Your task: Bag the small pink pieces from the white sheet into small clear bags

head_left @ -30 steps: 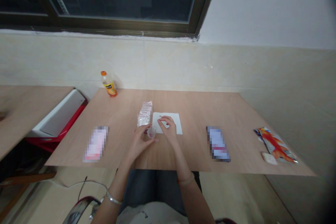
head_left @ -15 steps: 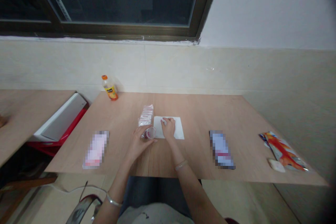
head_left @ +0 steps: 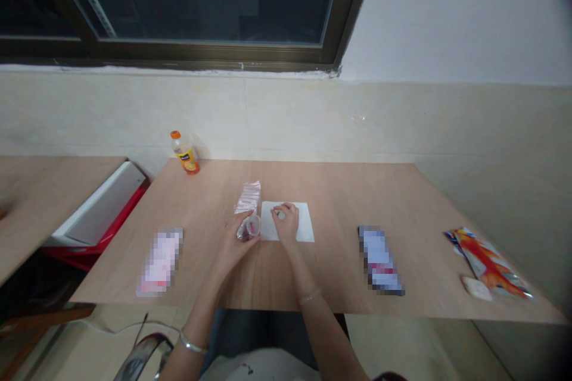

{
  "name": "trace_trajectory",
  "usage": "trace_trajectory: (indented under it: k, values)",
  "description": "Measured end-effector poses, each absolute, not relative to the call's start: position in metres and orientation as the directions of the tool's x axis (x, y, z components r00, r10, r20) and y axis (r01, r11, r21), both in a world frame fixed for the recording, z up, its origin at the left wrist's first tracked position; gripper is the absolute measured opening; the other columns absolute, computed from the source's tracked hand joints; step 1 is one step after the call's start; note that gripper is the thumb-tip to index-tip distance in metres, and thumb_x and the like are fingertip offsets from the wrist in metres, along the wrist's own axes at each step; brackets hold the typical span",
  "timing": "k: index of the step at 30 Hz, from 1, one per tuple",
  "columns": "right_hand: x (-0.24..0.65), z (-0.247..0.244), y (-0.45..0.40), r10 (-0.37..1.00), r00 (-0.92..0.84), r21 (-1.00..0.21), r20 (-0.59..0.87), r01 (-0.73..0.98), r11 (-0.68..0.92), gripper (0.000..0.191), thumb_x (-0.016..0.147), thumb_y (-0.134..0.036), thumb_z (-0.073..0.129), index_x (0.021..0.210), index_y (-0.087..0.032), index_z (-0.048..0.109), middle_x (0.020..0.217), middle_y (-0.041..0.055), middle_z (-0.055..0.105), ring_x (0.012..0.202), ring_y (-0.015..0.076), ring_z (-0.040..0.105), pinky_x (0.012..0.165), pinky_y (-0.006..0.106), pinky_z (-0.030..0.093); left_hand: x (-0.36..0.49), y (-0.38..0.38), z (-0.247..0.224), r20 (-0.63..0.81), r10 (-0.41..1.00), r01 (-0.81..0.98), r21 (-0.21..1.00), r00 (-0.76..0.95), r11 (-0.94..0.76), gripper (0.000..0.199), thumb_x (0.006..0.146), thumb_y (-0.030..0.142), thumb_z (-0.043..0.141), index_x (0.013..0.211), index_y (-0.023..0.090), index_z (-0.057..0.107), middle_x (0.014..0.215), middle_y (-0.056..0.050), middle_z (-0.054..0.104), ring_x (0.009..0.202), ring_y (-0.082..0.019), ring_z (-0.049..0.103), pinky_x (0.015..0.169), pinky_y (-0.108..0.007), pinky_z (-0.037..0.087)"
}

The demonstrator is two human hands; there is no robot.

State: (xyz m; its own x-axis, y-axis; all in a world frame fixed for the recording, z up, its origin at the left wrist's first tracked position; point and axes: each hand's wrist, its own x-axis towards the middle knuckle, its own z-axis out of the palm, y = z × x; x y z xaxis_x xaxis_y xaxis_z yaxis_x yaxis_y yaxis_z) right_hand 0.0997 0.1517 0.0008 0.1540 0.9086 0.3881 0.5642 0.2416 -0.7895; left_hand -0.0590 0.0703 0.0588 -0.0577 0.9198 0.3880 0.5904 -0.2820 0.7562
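Note:
My left hand [head_left: 232, 244] curves its thumb and fingers around a small clear round container [head_left: 253, 225] with something pinkish showing in it. Just beyond that hand, a row of overlapping shiny clear-wrapped packets [head_left: 248, 195] runs away from me on the table. A white sheet of paper [head_left: 305, 226] lies to the right of the container. Over this sheet, my right hand [head_left: 286, 225] has its thumb and fingertips drawn together in a pinch; what is between them is too small to make out.
Two blurred phone-like rectangles lie on the wooden table [head_left: 330, 190], one on the left [head_left: 161, 262] and one on the right [head_left: 381, 261]. An orange-capped juice bottle [head_left: 185, 155] stands at the back left. Colourful packaging [head_left: 489, 262] and a small white object [head_left: 476, 288] are far right.
My left hand and the clear container have shifted slightly left, closer to the packets. My right hand's fingers have curled over the paper. The whole view has tilted a little.

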Motion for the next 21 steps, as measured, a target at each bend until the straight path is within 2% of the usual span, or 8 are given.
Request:
trace_trajectory:
  k: [4, 12, 14, 17, 21]
  values:
    - [0.093, 0.033, 0.130, 0.872, 0.165, -0.839, 0.460, 0.404, 0.366, 0.009, 0.077, -0.029, 0.064, 0.077, -0.023, 0.070, 0.094, 0.0058, 0.059, 0.095, 0.0211, 0.054, 0.086, 0.036, 0.043, -0.053, 0.070, 0.054, 0.369, 0.928, 0.551, 0.787, -0.060, -0.277, 0.057, 0.067, 0.032, 0.074, 0.119, 0.021, 0.053, 0.117, -0.010, 0.061, 0.110, -0.026, 0.057, 0.096, -0.044, 0.044]
    - [0.093, 0.077, 0.104, 0.833, -0.060, -0.793, 0.551, 0.273, 0.544, 0.007, 0.075, -0.025, 0.067, 0.079, -0.025, 0.073, 0.098, 0.0058, 0.063, 0.098, 0.0205, 0.057, 0.087, 0.036, 0.045, -0.046, 0.064, 0.056, 0.354, 0.931, 0.500, 0.824, -0.090, -0.265, 0.055, 0.070, 0.031, 0.070, 0.121, 0.020, 0.051, 0.111, -0.009, 0.063, 0.103, -0.024, 0.061, 0.090, -0.040, 0.048]
    - [0.095, 0.075, 0.104, 0.846, -0.064, -0.808, 0.530, 0.263, 0.526, 0.009, 0.077, -0.027, 0.065, 0.081, -0.024, 0.073, 0.100, 0.0063, 0.064, 0.098, 0.0206, 0.058, 0.087, 0.036, 0.045, -0.046, 0.061, 0.055, 0.355, 0.931, 0.503, 0.823, -0.090, -0.266, 0.057, 0.069, 0.032, 0.071, 0.121, 0.020, 0.051, 0.113, -0.009, 0.063, 0.104, -0.024, 0.060, 0.090, -0.040, 0.048]
    - [0.101, 0.060, 0.113, 0.875, 0.059, -0.847, 0.481, 0.290, 0.446, 0.016, 0.082, -0.028, 0.058, 0.085, -0.022, 0.072, 0.097, 0.0073, 0.065, 0.094, 0.0201, 0.059, 0.085, 0.036, 0.046, -0.046, 0.057, 0.055, 0.363, 0.928, 0.532, 0.804, -0.087, -0.265, 0.060, 0.066, 0.036, 0.075, 0.120, 0.022, 0.052, 0.114, -0.008, 0.063, 0.106, -0.025, 0.060, 0.092, -0.040, 0.047]
    - [0.111, 0.026, 0.135, 0.910, 0.121, -0.806, 0.396, 0.520, 0.282, 0.021, 0.081, -0.022, 0.055, 0.095, -0.020, 0.070, 0.100, 0.0096, 0.066, 0.097, 0.0226, 0.057, 0.088, 0.037, 0.043, -0.044, 0.049, 0.058, 0.355, 0.931, 0.543, 0.799, -0.083, -0.256, 0.061, 0.066, 0.038, 0.076, 0.120, 0.023, 0.052, 0.114, -0.008, 0.063, 0.106, -0.025, 0.060, 0.093, -0.040, 0.047]
